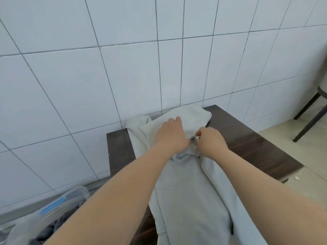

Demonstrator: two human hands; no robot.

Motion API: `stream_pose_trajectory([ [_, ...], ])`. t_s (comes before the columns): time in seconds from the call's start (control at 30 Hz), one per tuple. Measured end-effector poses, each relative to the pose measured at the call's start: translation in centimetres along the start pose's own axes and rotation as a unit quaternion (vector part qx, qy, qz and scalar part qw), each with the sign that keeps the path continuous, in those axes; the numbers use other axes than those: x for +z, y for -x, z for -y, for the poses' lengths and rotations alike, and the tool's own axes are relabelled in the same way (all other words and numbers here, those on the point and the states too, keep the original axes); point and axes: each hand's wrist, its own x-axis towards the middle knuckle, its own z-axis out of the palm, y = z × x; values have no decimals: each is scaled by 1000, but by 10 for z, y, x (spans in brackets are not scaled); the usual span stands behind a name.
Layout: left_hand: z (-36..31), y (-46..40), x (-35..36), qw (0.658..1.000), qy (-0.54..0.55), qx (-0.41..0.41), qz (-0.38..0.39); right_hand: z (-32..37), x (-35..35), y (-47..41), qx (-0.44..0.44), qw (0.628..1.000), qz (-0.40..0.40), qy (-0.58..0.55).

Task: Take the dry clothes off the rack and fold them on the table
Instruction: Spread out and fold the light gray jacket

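Observation:
A light grey garment (187,195) lies lengthwise on the dark wooden table (247,147), its far end bunched against the tiled wall. My left hand (170,132) lies flat on the garment's folded upper part, fingers stretched forward. Just to its right, my right hand (210,141) has its fingers curled, pinching a fold of the grey fabric at the middle of the garment. Both forearms reach over the garment from the near side.
A clear plastic bin (53,211) with a blue handle and dark clothes inside stands at the lower left. Black chair legs (307,119) stand on the tiled floor at the right. The white tiled wall (123,59) runs directly behind the table.

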Motion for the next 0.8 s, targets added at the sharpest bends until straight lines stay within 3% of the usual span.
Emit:
stream_pose_trajectory([
  [0.07, -1, -12, 14, 998, -50, -38, 31, -3, 12, -12, -6, 1000, 23, -9],
  [0.13, 10, -20, 16, 997, -39, -72, 14, -8, 20, -13, -6, 998, 57, -12],
  [0.23, 40, -23, -3, 975, 138, -144, -100, -19, 24, -15, 6, 998, 57, -8],
  [0.27, 53, -23, -14, 941, 228, -192, -163, -23, 27, -16, 22, 998, 50, -28],
  [0.33, 75, -22, -34, 830, 393, -266, -292, -26, 33, -17, 44, 996, 49, -52],
  [0.4, 90, -14, -34, 741, 458, -329, -363, -21, 38, -13, 45, 996, 68, -23],
  [0.47, 102, 3, -19, 679, 495, -415, -349, -17, 43, -4, 31, 997, 58, 28],
  [0.5, 109, 11, -10, 655, 514, -460, -307, -14, 45, 0, 22, 997, 42, 57],
  [0.53, 117, 20, 0, 652, 517, -494, -252, -11, 45, 3, 16, 996, 28, 83],
  [0.6, 126, 35, 4, 705, 465, -510, -165, -5, 41, 6, -1, 993, 0, 116],
  [0.67, 122, 43, -4, 824, 308, -458, -128, 4, 36, 1, -40, 989, -33, 136],
  [0.73, 113, 46, -17, 935, 129, -312, -109, 18, 37, -5, -91, 989, -33, 114],
  [0.8, 111, 39, -22, 989, -10, -121, -84, 36, 43, -9, -114, 992, 19, 44],
])
